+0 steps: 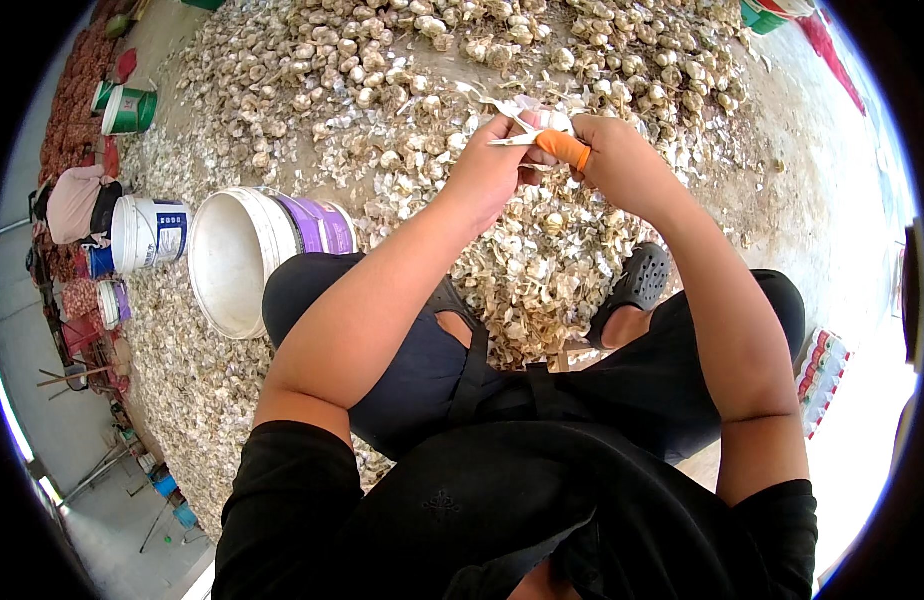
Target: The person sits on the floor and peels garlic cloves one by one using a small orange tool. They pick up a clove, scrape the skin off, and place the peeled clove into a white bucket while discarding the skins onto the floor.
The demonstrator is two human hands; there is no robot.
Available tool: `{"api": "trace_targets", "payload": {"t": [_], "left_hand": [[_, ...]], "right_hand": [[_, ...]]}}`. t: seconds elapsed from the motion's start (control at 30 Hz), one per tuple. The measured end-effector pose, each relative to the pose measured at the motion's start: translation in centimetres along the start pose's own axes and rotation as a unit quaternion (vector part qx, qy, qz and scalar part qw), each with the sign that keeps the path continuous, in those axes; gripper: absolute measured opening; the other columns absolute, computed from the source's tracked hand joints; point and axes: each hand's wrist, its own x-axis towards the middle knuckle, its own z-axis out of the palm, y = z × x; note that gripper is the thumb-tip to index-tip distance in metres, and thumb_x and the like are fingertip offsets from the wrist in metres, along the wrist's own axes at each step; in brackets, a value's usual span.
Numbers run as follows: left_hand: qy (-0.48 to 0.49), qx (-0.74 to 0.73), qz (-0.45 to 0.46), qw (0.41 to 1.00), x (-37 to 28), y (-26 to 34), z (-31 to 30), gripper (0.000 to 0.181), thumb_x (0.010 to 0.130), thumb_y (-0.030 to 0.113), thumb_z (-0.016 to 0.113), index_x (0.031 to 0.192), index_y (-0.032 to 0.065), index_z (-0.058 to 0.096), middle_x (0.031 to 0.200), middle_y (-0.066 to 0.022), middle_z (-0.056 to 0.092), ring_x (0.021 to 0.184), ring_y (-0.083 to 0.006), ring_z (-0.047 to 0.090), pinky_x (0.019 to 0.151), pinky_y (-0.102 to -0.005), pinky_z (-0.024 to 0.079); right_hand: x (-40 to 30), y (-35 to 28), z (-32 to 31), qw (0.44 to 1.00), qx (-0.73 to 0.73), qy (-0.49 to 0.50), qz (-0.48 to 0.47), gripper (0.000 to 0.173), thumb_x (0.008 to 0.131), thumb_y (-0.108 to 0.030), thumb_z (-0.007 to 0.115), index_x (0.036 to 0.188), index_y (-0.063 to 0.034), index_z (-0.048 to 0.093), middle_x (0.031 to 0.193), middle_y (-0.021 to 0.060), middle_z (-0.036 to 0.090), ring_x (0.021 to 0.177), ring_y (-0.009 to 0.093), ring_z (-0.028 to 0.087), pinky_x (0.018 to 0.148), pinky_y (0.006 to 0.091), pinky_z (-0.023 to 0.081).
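Observation:
My left hand (pixel 496 161) and my right hand (pixel 616 157) meet over the floor, both closed around a white garlic bulb (pixel 556 121) that is partly hidden by the fingers. An orange finger cot (pixel 565 148) covers a digit of the right hand and presses in beside the bulb. From the left hand's fingers stick out pale strips of garlic skin (pixel 496 102). Below the hands, a heap of loose garlic skins (pixel 544 262) lies between my feet. Unpeeled garlic bulbs (pixel 342 52) are spread over the floor beyond.
An open white bucket (pixel 229 262) with a purple label lies on its side by my left knee. Another white bucket (pixel 143 234) is farther left, near a crouching person (pixel 76 204). Green buckets (pixel 130 110) stand at the upper left. Wrapped bottles (pixel 822 379) sit at the right.

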Motion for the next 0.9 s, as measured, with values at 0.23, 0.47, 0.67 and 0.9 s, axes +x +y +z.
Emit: {"api": "trace_targets", "payload": {"t": [0.23,0.47,0.67,0.9], "left_hand": [[-0.029,-0.018,0.0,0.999,0.7,0.3,-0.4,0.025,0.104,0.026,0.043,0.11,0.0068,0.057,0.093,-0.0028,0.061,0.076,-0.011,0.055,0.064,-0.0287,0.046],[-0.087,-0.167,-0.018,0.982,1.2,1.0,-0.6,0.034,0.104,0.039,0.042,0.109,0.0091,0.056,0.09,-0.0036,0.061,0.074,-0.012,0.054,0.06,-0.0276,0.045],[-0.077,-0.169,0.028,0.982,0.5,1.9,-0.6,0.032,0.101,0.033,0.052,0.118,0.0062,0.055,0.102,-0.0064,0.063,0.088,-0.0155,0.063,0.067,-0.028,0.052],[-0.047,-0.021,0.136,0.989,0.3,0.6,0.2,0.042,0.1,0.029,0.055,0.134,0.0057,0.05,0.116,-0.0069,0.062,0.099,-0.0162,0.062,0.082,-0.0295,0.054]], "right_hand": [[0.0,1.5,-1.1,0.974,0.213,-0.079,-0.021,0.033,0.098,-0.029,0.058,0.092,0.0029,0.066,0.075,0.0073,0.068,0.067,0.012,0.065,0.06,0.0276,0.053],[0.5,1.6,-1.1,0.957,0.285,-0.025,-0.044,0.026,0.102,-0.023,0.053,0.102,0.0005,0.064,0.086,0.0063,0.069,0.073,0.012,0.065,0.07,0.0288,0.056],[-0.1,-0.4,0.0,0.912,0.403,0.052,0.057,0.037,0.102,-0.037,0.048,0.111,-0.0032,0.061,0.093,0.0049,0.066,0.078,0.012,0.064,0.07,0.0283,0.055],[-0.6,-0.2,0.7,0.996,0.044,0.069,-0.034,0.065,0.087,-0.061,0.06,0.101,0.0021,0.065,0.077,0.0137,0.066,0.067,0.027,0.062,0.061,0.04,0.048]]}}
